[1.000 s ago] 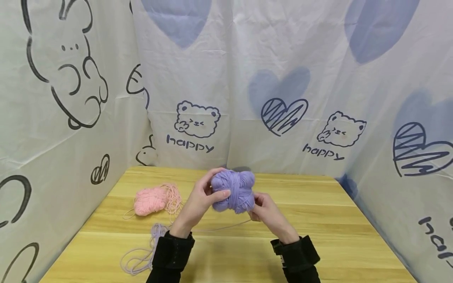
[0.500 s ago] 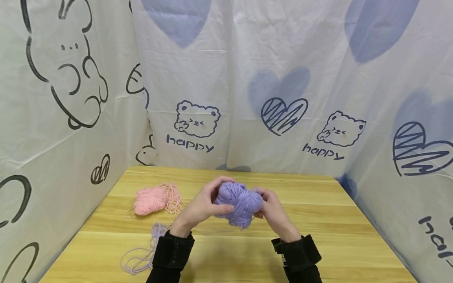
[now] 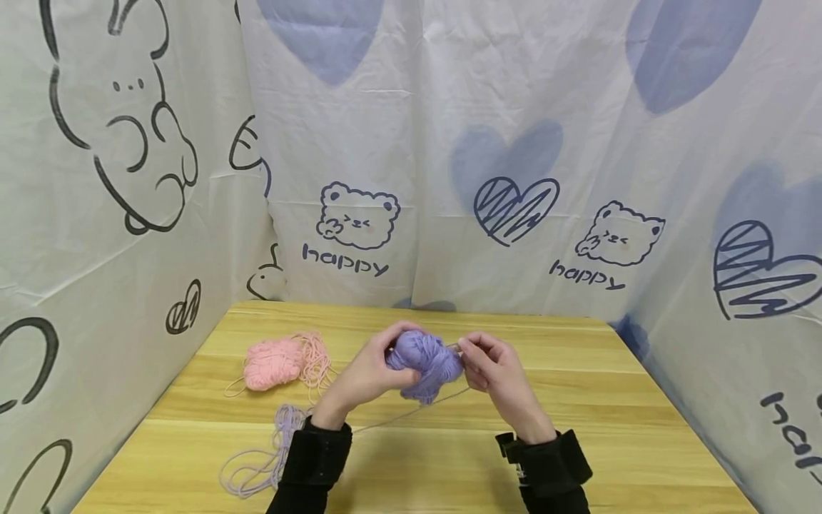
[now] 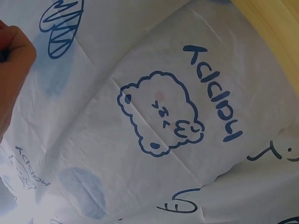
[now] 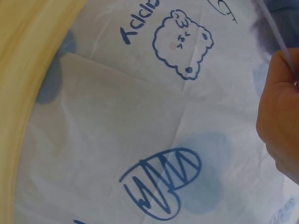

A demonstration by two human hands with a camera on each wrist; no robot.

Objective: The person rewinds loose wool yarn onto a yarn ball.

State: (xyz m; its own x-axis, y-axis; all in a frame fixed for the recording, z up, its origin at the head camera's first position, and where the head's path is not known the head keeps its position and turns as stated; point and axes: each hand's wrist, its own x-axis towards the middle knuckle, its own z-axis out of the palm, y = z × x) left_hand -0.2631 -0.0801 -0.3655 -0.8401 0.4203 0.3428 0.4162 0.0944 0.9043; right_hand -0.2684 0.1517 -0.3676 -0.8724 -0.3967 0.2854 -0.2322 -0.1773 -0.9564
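In the head view my left hand (image 3: 375, 371) grips a purple yarn ball (image 3: 424, 360) above the wooden table (image 3: 578, 428), fingers curled over its top and thumb under it. My right hand (image 3: 491, 364) pinches a thin purple strand (image 3: 457, 348) at the ball's right side. A loose strand (image 3: 411, 410) hangs from the ball down toward the table and runs left. In the right wrist view part of the right hand (image 5: 280, 121) shows with the strand (image 5: 275, 35) running up from it. The left wrist view catches only the edge of the left hand (image 4: 11, 70).
A pink yarn bundle (image 3: 279, 363) with loose loops lies on the table at the left. A pile of loose purple yarn (image 3: 257, 464) lies near the front left edge. White printed cloth walls (image 3: 411, 157) enclose the table on three sides.
The purple ball was lowered and turned in the left hand. The right hand rose from under the ball to its right side and now pinches a strand there.
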